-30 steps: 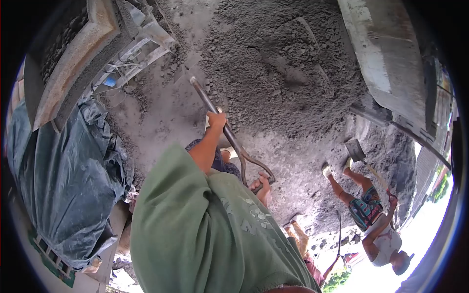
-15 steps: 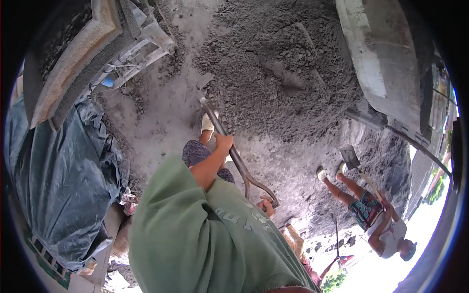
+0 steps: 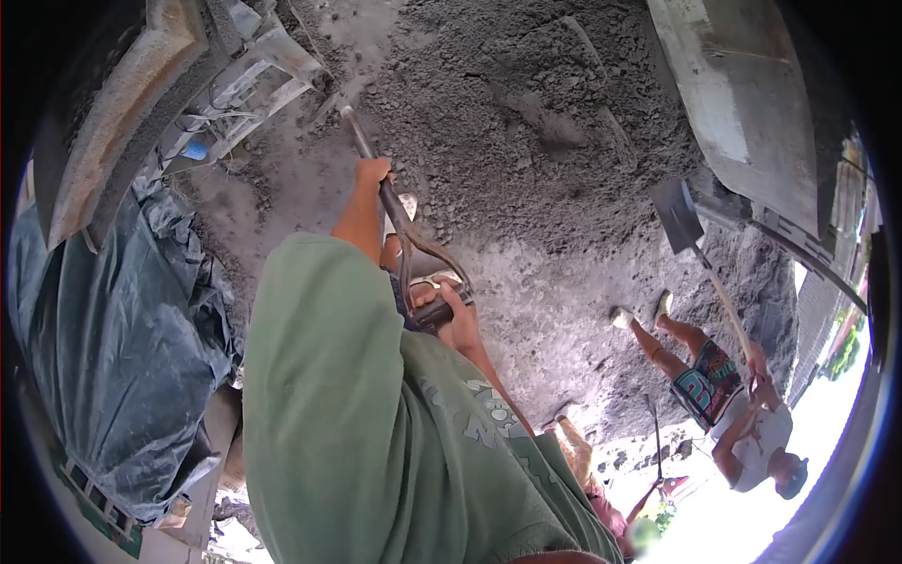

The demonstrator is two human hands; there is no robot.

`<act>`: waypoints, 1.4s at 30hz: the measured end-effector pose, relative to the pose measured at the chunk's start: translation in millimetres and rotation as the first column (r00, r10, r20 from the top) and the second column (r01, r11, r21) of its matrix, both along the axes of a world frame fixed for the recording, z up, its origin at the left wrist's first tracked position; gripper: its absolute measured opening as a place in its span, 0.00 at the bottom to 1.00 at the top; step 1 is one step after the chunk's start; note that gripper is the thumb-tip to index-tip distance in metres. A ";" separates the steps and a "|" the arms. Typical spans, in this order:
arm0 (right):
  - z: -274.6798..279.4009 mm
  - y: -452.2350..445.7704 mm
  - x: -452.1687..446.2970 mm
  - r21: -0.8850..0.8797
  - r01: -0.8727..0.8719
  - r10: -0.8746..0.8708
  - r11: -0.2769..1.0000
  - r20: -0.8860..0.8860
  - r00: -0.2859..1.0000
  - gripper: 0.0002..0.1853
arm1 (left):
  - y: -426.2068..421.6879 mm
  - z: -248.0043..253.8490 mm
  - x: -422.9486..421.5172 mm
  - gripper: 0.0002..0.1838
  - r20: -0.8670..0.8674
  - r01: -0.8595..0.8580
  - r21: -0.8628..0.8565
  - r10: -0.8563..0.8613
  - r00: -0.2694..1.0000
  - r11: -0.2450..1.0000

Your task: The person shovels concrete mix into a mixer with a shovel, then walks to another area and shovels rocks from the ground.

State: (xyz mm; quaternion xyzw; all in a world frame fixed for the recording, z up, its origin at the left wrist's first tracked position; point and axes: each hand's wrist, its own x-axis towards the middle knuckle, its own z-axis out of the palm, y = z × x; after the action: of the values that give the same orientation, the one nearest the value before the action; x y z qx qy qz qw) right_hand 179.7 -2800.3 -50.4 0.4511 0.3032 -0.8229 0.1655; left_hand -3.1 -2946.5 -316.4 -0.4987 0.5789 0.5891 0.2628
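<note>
A long metal-shafted shovel [image 3: 368, 141] slants forward from my body over the grey ground. My left hand [image 3: 374, 171] is wrapped round the middle of its shaft, arm stretched forward. My right hand [image 3: 458, 321] grips the crossbar of the D-shaped handle [image 3: 427, 246] in front of my waist. The shovel's blade blends with the dusty ground near the frame at upper left, so its load cannot be made out. A wide heap of dark grey sand or gravel mix [image 3: 526, 122] spreads just right of the shaft.
A co-worker [image 3: 752, 428] at right holds another shovel [image 3: 678, 216], blade toward the heap. A second person [image 3: 611, 508] is partly hidden behind my shirt. A dark tarp [image 3: 122, 357] covers something at left. A gritty metal trough [image 3: 132, 103] and concrete-stained panel [image 3: 742, 103] flank the heap.
My shovel has swung forward and left, its handle shifting up and leftward with both hands. At right, the co-worker's shovel blade has risen toward the heap.
</note>
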 end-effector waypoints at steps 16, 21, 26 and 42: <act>63.9 92.1 148.4 0.520 0.033 -0.167 0.853 0.213 0.963 0.09 | 87.9 69.5 210.9 0.13 0.238 -0.285 0.072 0.261 0.936 0.956; 61.2 64.5 128.4 0.533 -0.222 0.144 0.816 0.184 0.972 0.09 | 41.2 31.1 198.1 0.10 0.153 -0.049 0.169 0.023 0.988 0.984; 50.6 83.0 184.4 0.577 -0.129 0.138 0.807 0.029 0.990 0.09 | 77.0 27.2 230.0 0.07 0.145 -0.118 0.249 0.084 0.986 0.961; 61.5 100.8 177.4 0.694 -0.277 0.595 0.664 -0.267 0.759 0.18 | 76.4 207.7 254.4 0.30 -0.564 0.663 -0.477 -0.779 0.272 0.577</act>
State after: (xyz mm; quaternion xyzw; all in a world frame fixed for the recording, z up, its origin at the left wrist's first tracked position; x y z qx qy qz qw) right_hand 357.1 -2699.5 11.1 0.1749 0.6872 -0.6933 0.1283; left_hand 251.3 -2870.1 -108.8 0.0814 0.8339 0.5041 0.2095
